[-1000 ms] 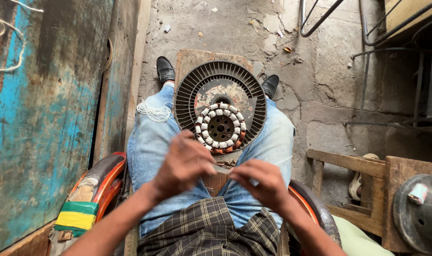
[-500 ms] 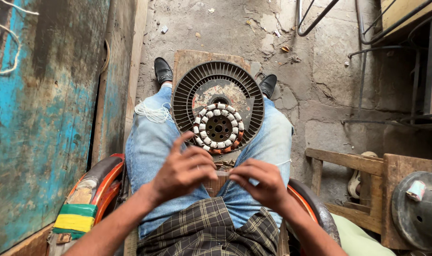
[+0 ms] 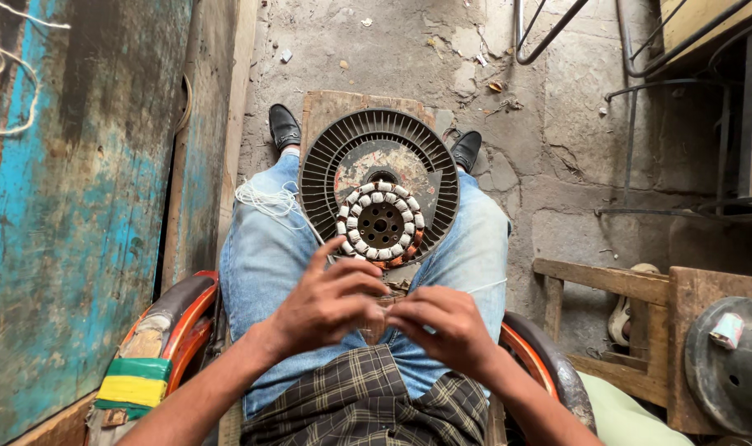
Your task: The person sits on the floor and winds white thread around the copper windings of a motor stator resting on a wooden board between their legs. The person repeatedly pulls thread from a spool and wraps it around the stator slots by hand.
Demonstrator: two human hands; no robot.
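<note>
Both hands have slid a little closer together since half a second ago, and the round fan part has hardly moved. The person sits with the big round fan motor (image 3: 379, 190) resting on the lap, leaning against the knees in blue jeans (image 3: 260, 256). It is dark, with thin slots all round its edge, and a ring of white wire bundles (image 3: 380, 221) sits at 6 o'clock inside it. The left hand (image 3: 326, 304) is just under the motor, at 7 o'clock from the ring, with its first finger stuck up and its other fingers curled in. Its grip looks pressed together on something small and thin, but one cannot tell what. The right hand (image 3: 442, 326) is right beside it, at 5 o'clock from the ring, and its fingertips meet the left hand's fingertips. Its grip is pinched too, and what it pinches is too small to see. A bunch of white thread (image 3: 264, 198) lies on the left knee, at 9 o'clock from the motor. Two black shoes (image 3: 283, 125) stand on a wooden board (image 3: 335, 103) at 12 o'clock. A blue painted wall (image 3: 70, 206) is at 9 o'clock. A wooden frame (image 3: 607, 281) and a round grey metal cover (image 3: 731, 372) are at 4 o'clock.
</note>
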